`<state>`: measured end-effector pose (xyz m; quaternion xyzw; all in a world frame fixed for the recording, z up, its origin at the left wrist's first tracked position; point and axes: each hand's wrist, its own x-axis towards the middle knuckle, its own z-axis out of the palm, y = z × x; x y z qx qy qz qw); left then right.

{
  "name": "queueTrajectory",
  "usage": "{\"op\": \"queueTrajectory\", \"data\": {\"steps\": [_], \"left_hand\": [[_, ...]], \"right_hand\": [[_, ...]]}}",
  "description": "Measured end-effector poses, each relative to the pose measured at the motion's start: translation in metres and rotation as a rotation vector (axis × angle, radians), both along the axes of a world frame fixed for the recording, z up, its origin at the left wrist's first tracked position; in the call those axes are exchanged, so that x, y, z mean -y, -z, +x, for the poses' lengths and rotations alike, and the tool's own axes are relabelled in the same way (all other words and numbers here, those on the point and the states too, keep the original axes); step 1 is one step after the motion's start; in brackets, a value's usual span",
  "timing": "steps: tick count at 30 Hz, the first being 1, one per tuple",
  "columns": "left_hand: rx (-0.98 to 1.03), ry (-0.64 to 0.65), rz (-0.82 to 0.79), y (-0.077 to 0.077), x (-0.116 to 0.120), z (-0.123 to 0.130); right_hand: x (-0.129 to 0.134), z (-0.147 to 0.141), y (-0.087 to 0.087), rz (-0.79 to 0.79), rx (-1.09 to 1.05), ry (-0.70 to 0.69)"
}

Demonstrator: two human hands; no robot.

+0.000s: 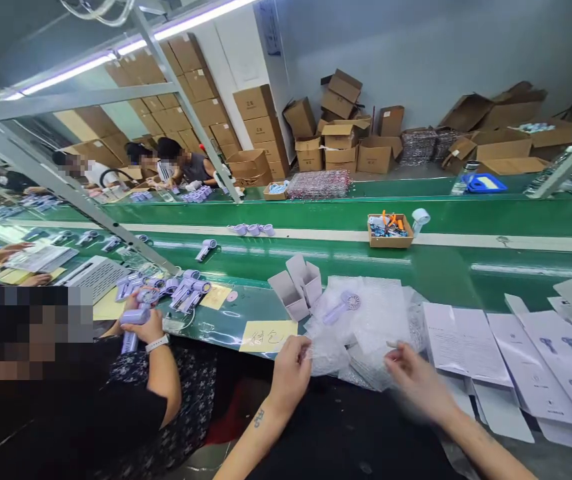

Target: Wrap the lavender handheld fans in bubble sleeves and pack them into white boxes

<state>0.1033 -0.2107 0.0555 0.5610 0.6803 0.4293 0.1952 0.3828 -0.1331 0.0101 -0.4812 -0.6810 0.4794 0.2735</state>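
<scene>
Both hands, left hand point(290, 373) and right hand point(413, 380), pinch crinkly clear bubble bags point(366, 333).

Bright overhead tube lights point(116, 50), glare on green belt point(466, 267), motion-blurred right hand point(416, 380), bowed edges

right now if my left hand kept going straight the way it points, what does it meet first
Most likely the pile of clear plastic bags: the left hand already touches its near edge. The lilac handheld fan lies further along, though depth is unclear.

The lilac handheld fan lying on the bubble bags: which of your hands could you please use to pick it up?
Probably the left hand: it sits closer below the fan, while the right hand is farther off.
</scene>
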Motion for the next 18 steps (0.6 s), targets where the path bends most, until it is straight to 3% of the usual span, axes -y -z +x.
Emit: {"op": "queueTrajectory", "data": {"steps": [3,7,10,18], "left_hand": [[0.438,-0.062,-0.082,-0.007,-0.009,-0.009],[0.881,-0.136,-0.09,-0.013,-0.018,-0.014],[0.988,-0.152,-0.12,-0.012,-0.023,-0.012],[0.959,-0.067,-0.199,-0.015,-0.035,-0.012]], "right_hand": [[-0.009,0.034,0.002,0.088,0.163,0.153],[0.008,0.047,0.02,-0.023,0.428,-0.107],[0.024,0.034,0.039,-0.181,0.363,-0.197],[0.01,0.001,0.07,-0.336,0.292,0.053]]}}
